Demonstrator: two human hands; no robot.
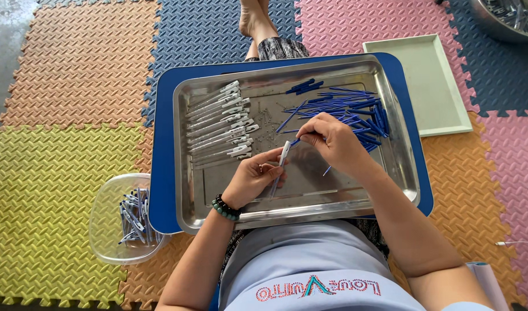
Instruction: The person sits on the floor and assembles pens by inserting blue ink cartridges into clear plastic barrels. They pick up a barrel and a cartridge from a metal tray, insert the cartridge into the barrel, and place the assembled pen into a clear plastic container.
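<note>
While left hand (251, 179) is gripping pen barrel (280, 167), its axis running toward 1 o'clock, right hand (333, 141) is pinching blue refill (296, 141) at barrel's top.

Left hand (253, 177) pinches clear pen barrel (280, 167) over steel tray (218, 201); right hand (333, 141) feeds blue refill (295, 141) into its top. Refill pile (356, 109) right, barrel row (220, 126) left.

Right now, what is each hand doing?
Left hand: closed on a white pen barrel.
Right hand: fingers pinched on a blue refill at the barrel's top.
</note>
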